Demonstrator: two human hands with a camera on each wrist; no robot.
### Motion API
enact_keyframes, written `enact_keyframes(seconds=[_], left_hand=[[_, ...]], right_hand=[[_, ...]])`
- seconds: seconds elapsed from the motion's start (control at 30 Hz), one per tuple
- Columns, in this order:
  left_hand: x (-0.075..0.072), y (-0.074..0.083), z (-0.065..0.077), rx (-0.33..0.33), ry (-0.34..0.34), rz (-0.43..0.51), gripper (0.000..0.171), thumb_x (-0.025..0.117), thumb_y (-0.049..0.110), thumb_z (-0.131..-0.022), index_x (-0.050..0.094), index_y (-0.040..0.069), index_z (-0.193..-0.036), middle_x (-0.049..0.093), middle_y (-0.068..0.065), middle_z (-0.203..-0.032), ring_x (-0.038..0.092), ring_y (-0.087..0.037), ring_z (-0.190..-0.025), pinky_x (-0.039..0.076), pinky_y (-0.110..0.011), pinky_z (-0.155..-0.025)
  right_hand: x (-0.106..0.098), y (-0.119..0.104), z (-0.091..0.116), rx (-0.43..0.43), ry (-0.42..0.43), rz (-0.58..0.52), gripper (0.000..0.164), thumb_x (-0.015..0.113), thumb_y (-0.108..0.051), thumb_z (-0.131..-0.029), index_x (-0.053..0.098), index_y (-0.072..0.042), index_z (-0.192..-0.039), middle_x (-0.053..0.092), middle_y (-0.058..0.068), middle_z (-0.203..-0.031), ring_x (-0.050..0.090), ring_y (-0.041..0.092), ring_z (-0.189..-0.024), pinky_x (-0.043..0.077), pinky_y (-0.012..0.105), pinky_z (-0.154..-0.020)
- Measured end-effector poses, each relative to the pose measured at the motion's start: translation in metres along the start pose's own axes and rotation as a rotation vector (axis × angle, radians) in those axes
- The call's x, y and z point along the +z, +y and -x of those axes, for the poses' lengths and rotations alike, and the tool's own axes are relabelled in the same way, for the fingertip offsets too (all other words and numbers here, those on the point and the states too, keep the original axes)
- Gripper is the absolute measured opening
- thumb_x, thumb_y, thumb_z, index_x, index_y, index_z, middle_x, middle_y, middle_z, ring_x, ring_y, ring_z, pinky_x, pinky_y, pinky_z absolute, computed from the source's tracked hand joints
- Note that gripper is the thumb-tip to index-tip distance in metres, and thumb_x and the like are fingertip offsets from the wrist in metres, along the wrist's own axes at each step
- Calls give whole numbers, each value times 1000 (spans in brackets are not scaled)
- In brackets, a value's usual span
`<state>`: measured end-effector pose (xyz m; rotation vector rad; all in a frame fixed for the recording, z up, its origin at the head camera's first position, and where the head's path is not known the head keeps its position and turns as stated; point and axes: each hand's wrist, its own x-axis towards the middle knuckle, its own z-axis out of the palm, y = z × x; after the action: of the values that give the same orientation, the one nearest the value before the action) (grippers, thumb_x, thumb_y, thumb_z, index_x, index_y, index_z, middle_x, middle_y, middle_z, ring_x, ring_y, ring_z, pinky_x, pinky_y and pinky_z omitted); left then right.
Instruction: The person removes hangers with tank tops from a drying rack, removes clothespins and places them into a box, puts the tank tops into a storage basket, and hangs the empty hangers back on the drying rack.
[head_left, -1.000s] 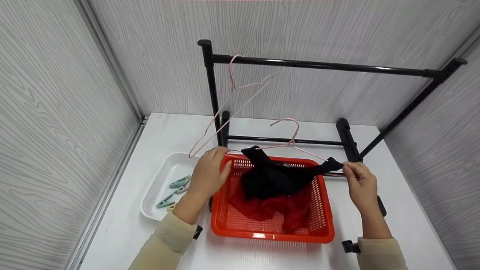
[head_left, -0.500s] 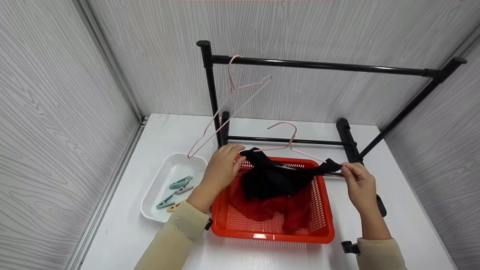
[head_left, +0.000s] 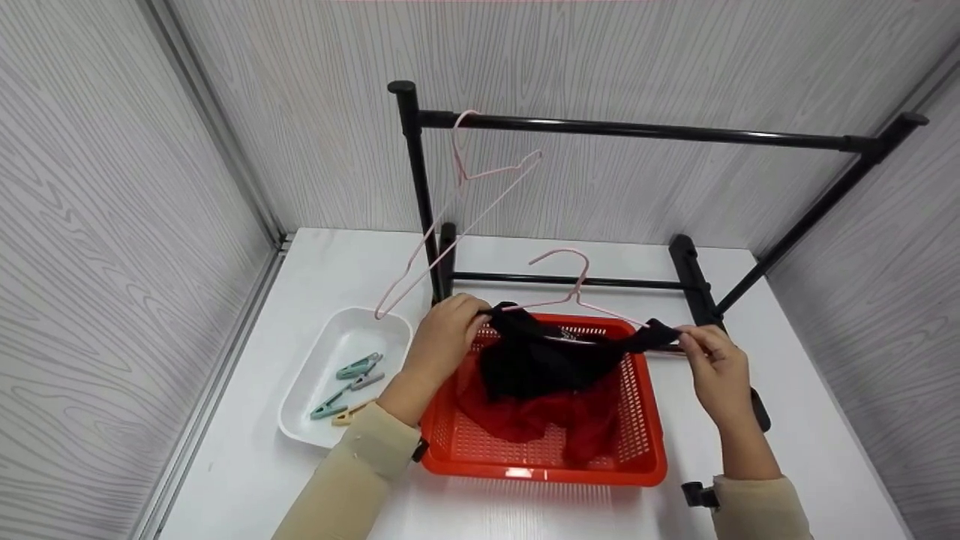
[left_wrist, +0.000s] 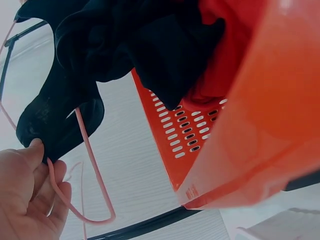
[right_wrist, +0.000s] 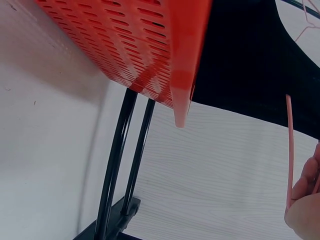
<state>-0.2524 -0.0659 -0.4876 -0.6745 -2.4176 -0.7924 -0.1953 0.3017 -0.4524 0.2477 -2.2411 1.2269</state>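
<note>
A black sleeveless top [head_left: 551, 364] is stretched between my two hands over the red basket [head_left: 544, 472], with a pink wire hanger [head_left: 577, 296] passing through its shoulder straps. My left hand [head_left: 446, 330] pinches the left strap between thumb and fingers. In the left wrist view, the hanger's end [left_wrist: 107, 220] sticks out beyond that strap, beside the fingers. My right hand [head_left: 716, 367] pinches the right strap's tip along with the hanger's end. The hanger's hook points up and left. Most of the top sags into the basket, onto a red cloth [head_left: 517, 420].
A black rack [head_left: 645, 130] stands behind the basket, with another pink hanger [head_left: 502, 196] on the left of its top bar. Left of the basket, a white tray [head_left: 296, 397] holds several clothespins [head_left: 358, 366]. Patterned walls [head_left: 97, 225] enclose the white table [head_left: 817, 450].
My left hand has moved right, from the hanger's end onto the left strap. The hanger's hook has sunk slightly and shifted left. My right hand has barely moved.
</note>
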Motion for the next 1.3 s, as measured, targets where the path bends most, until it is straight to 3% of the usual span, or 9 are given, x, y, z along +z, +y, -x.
enact_keyframes(seconds=[0.23,0.47,0.87,1.0,1.3], left_hand=[[-2,0,-2,-40,73,41,6,74,10,-90,70,10,-95,69,-3,-94,66,-23,-93,54,-36,-84],[-9,1,-4,-28,157,-18,7,73,6,-89,70,10,-94,69,-3,-95,66,-24,-92,54,-36,-83],[-19,-11,4,-87,262,-18,9,71,4,-91,70,7,-99,68,-6,-97,67,-25,-92,54,-38,-84],[-21,-16,8,-102,301,-17,8,70,4,-92,69,4,-100,67,-9,-97,67,-28,-92,54,-40,-82],[-19,-30,20,-211,299,-36,7,68,4,-93,68,3,-100,67,-12,-95,68,-31,-90,55,-43,-78]], right_hand=[[-3,1,-3,-4,-28,-65,15,60,13,-92,71,14,-102,64,21,-88,57,3,-76,43,10,-67],[-5,1,-2,14,-18,-77,12,60,13,-93,70,14,-99,64,22,-89,59,1,-78,45,10,-69],[-8,7,0,33,29,-114,11,60,13,-92,70,15,-96,67,1,-88,59,1,-80,46,11,-72],[-9,11,-1,37,51,-116,10,60,13,-92,70,15,-95,68,1,-87,60,1,-80,46,11,-73],[-10,40,-1,50,50,-111,11,61,12,-93,71,14,-97,68,4,-88,62,4,-82,48,11,-74]])
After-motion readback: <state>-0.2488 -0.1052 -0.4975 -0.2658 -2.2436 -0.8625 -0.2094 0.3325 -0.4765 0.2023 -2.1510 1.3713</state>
